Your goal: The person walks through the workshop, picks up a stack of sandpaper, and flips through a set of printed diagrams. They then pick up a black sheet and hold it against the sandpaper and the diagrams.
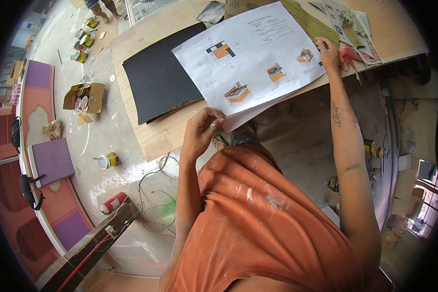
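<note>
A large white sheet (258,53) printed with a plan, small building drawings and text lies on the wooden table (153,138). At its lower left corner, my left hand (203,129) pinches the paper's edge between thumb and fingers. My right hand (329,54) is at the sheet's right edge, its fingers curled there; whether they grip the paper is hard to make out. Part of another white sheet shows beneath the front edge. Under the left side of the print lies a black sheet (158,78). A reddish cloth (349,56) is just right of my right hand.
Newspaper (362,36) and brown sandpaper-like sheets (309,22) lie at the table's far right. On the floor at left are paint cans (86,41), an open cardboard box (84,99), a fire extinguisher (113,203) and loose cables. A person's legs (101,9) show at the top left.
</note>
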`<state>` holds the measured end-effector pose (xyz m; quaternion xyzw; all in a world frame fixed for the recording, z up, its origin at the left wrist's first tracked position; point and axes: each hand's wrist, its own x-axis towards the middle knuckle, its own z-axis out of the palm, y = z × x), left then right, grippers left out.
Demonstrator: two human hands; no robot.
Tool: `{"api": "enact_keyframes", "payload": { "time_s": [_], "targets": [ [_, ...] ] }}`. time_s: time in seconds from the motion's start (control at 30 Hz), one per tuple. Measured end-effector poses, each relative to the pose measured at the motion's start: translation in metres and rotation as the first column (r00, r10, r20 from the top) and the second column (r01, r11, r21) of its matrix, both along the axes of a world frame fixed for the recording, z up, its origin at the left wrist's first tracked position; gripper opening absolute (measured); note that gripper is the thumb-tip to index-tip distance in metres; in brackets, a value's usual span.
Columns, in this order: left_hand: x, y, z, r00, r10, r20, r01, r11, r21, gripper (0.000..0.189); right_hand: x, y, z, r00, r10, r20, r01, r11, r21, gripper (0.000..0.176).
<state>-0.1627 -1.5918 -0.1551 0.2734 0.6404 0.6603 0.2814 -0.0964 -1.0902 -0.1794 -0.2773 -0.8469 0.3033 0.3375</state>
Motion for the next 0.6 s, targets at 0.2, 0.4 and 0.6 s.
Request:
{"api": "enact_keyframes", "payload": {
  "time_s": [0.2,0.4,0.6],
  "targets": [
    [0.0002,-0.0006,-0.0019,0.999,-0.003,0.046,0.002,1.0,0.015,0.004,0.0003,-0.0033,0.0039,1.0,0.013,-0.009,-0.013,0.997,-0.079,0.021],
    [0.0003,0.0,-0.0007,0.999,0.027,0.032,-0.028,1.0,0.003,0.004,0.0002,-0.0021,0.0041,1.0,0.012,-0.005,-0.012,0.998,-0.067,0.022],
    [-0.0003,-0.0004,-0.0039,0.998,0.039,0.043,-0.04,0.999,0.013,0.005,-0.0003,-0.0005,0.0031,1.0,0.012,-0.003,-0.013,0.997,-0.078,0.022]
  ]
}}
